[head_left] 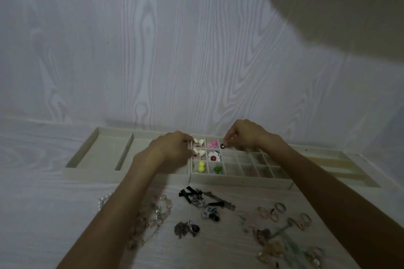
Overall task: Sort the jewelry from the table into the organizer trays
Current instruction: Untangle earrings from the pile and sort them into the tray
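A cream grid tray (240,178) lies across the table's far side. Its left cells hold white heart earrings (199,141), a pink piece (212,143), a white flower with a red centre (213,156), a yellow piece (201,167) and a green piece (217,169). My right hand (244,134) pinches a small dark earring (223,146) just over a top-row cell. My left hand (172,146) rests with curled fingers on the tray's left rim beside the hearts; I cannot see anything held in it.
A long-compartment tray (98,155) sits to the left and another tray (341,166) to the right. Near me lie beaded necklaces (153,214), black bow pieces (196,199), several rings (275,212) and gold chains (279,244).
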### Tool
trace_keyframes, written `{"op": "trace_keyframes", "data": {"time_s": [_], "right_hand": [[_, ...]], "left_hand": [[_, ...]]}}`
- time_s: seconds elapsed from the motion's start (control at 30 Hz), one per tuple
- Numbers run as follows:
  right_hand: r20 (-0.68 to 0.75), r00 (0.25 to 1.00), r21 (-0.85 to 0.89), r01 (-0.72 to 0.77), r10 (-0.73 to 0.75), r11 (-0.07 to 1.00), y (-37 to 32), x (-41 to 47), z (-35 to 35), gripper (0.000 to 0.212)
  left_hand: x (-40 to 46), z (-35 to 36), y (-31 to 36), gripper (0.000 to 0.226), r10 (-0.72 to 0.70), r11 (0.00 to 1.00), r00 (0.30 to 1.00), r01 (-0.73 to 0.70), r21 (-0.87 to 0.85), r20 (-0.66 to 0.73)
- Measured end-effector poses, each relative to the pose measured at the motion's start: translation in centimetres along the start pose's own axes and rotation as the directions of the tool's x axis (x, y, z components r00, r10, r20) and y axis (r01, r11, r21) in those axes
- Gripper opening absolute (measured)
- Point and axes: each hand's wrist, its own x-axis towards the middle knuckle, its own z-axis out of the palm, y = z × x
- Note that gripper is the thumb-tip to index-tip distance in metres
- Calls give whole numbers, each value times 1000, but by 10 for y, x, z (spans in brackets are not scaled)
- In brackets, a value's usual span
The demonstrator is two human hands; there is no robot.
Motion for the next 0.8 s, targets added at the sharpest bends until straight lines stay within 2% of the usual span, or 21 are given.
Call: {"op": "trace_keyframes", "data": {"time_s": [0.6, 0.8], "right_hand": [[-17, 1000, 0, 4, -4, 1000, 2, 5, 5, 16], [-59, 998, 17, 24, -23, 1000, 1, -18, -12, 17]], "left_hand": [[5, 3, -3, 55, -14, 1000, 1000, 14, -4, -20], [5, -3, -8, 54, -15, 1000, 1000, 15, 8, -10]]}}
